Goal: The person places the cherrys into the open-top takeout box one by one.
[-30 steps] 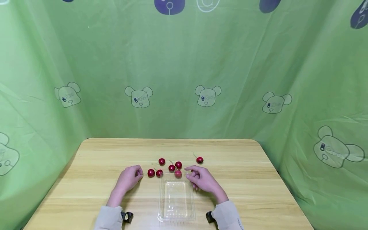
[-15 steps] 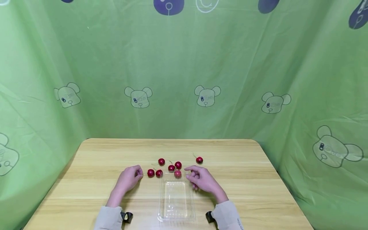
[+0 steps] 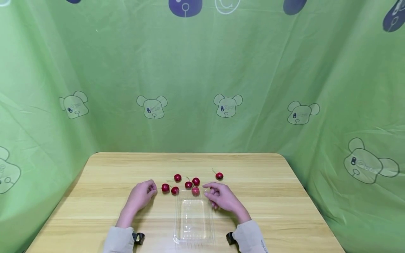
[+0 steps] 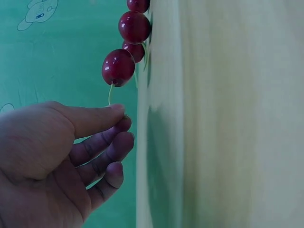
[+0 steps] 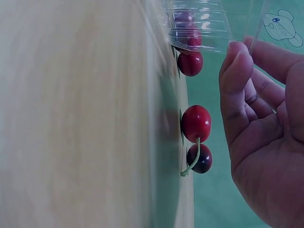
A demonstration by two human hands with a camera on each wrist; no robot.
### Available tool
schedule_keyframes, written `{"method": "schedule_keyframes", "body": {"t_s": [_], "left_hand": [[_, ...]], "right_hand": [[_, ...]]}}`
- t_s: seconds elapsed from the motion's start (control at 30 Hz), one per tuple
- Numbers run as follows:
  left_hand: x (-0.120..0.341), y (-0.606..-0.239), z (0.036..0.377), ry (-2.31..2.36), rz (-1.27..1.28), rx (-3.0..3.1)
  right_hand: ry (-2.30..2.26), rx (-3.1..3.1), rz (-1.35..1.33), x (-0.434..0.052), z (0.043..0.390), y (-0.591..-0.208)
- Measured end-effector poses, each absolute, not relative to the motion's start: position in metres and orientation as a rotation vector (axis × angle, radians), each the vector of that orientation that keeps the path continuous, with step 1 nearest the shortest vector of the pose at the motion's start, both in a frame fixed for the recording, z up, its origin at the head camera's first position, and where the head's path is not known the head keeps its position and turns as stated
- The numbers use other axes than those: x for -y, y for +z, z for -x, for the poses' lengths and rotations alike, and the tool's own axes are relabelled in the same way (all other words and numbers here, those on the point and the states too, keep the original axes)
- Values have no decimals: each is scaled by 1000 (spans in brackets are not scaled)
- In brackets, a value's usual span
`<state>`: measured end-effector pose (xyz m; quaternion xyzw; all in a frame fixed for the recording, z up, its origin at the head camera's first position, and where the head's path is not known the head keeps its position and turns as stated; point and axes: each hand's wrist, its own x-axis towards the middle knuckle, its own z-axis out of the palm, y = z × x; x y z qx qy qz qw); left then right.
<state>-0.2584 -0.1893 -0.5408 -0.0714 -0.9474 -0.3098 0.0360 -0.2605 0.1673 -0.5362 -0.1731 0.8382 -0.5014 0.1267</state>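
My left hand point(image 3: 140, 195) pinches the thin green stem of a cherry point(image 4: 118, 68) between thumb and forefinger. In the left wrist view this dark red cherry stands a little off the wooden table. Its other fingers curl loosely below. A clear plastic box point(image 3: 194, 221) lies in front of me, its long side pointing away. My right hand point(image 3: 225, 198) pinches the box's upper right rim, and the right wrist view shows thumb and forefinger at that edge. Through the far end of the box shows a cherry point(image 3: 195, 191).
Several more cherries lie just beyond the box, among them one point(image 3: 175, 190) by its far left corner and one point(image 3: 177, 177) farther back. A lone cherry point(image 3: 219, 176) sits to the right. The wooden table point(image 3: 272, 196) ends at a green curtain point(image 3: 190, 133).
The cherry at my left hand has risen slightly, and that hand has shifted a little up and left. My right hand and the box stay in place.
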Motion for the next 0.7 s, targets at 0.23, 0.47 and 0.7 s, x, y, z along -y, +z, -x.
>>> {"method": "schedule_keyframes", "body": {"t_s": [0.23, 0.47, 0.7], "left_hand": [[188, -532, 257, -965, 231, 2876], [183, -522, 254, -956, 253, 2859], [178, -516, 252, -936, 278, 2842]], "right_hand": [[-1459, -2437, 509, -168, 261, -536], [-1458, -2437, 501, -169, 261, -537], [-1463, -2432, 499, -169, 261, -537]]}}
